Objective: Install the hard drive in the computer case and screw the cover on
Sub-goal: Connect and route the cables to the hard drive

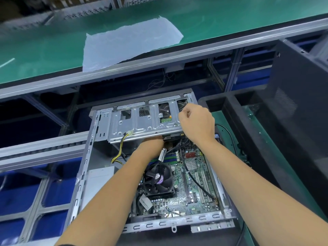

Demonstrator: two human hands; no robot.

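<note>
The hard drive [173, 136] sits in the drive cage [142, 121] at the 12 o'clock end of the open computer case [85, 157]; only its rear edge with the connectors shows below the cage lip, at about 1 o'clock from the CPU fan [159, 181].

Your right hand [197, 121] rests on the cage top at its 3 o'clock end, fingers curled; whether that grip pinches a screw or tool cannot be told. Your left hand [152, 141] reaches under the cage just beside the drive; its fingers are hidden, so its grip cannot be told.

Treat the drive as dense, rigid and shock-sensitive. Hold it by its side edges, never by the circuit board [166, 120] visible through the cage cut-out.

Obstructions: the yellow-and-black power cable [120, 148] hangs at 9 o'clock of the drive, and black cables [191, 174] cross the motherboard [193, 189] below it. The cage sheet metal probably has sharp edges. A dark panel [298, 107] stands at 3 o'clock; a plastic sheet [127, 45] lies on the green counter [53, 50] at 12 o'clock.
</note>
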